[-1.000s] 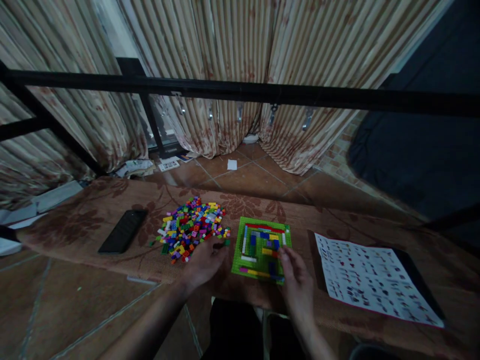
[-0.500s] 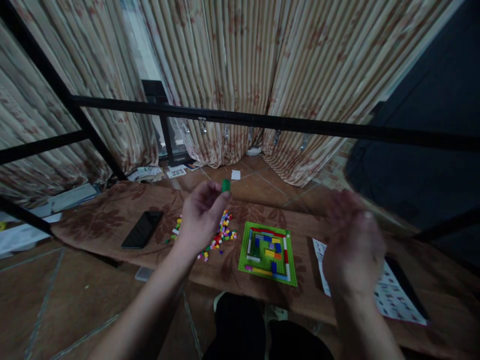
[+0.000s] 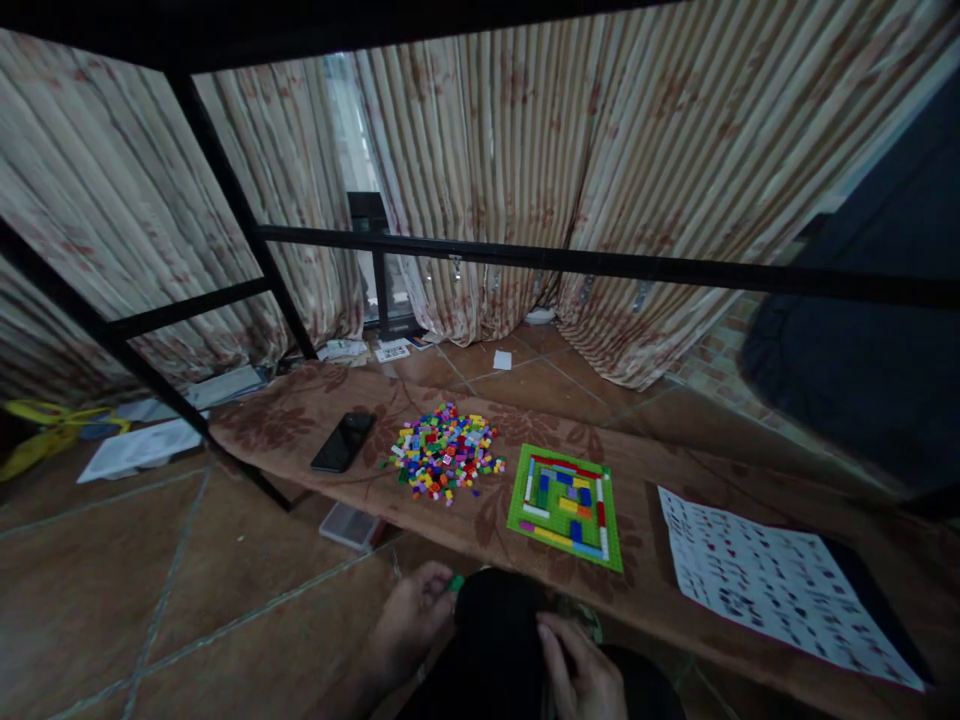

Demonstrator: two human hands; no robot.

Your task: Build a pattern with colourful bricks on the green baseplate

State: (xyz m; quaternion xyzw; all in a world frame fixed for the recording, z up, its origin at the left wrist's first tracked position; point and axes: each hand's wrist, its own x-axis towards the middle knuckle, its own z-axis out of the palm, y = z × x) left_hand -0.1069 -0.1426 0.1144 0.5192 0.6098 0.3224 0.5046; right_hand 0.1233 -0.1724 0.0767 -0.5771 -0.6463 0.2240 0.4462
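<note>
Nearest us, at the bottom of the frame, our left hand [image 3: 412, 610] pinches a small green brick [image 3: 457, 582] between thumb and fingers, just beside a dark-trousered knee [image 3: 496, 640]. Our right hand [image 3: 581, 665] hangs low over the lap, right of the bottom centre, its fingers curled close together; we cannot tell whether they hold anything.

The green brick should be light, hard and a little slick, more easily dropped than broken. We would take it by two opposite sides, leaving its top and underside free.

Beyond the hands, the brown patterned counter [image 3: 480, 525] crosses the lower middle of the frame. Right of centre on it lies the green baseplate [image 3: 549, 518], bearing a broken outline of coloured bricks with more inside. It looks thin and fairly stiff; we would hold it by its bare rim, clear of the bricks. At centre is a loose brick pile [image 3: 448, 452], likely to scatter if knocked. A black phone [image 3: 343, 442] lies left of it, a printed sheet [image 3: 780, 585] at lower right.

Farther off, a black rail [image 3: 525, 257] spans the frame before striped curtains [image 3: 465, 150].
</note>
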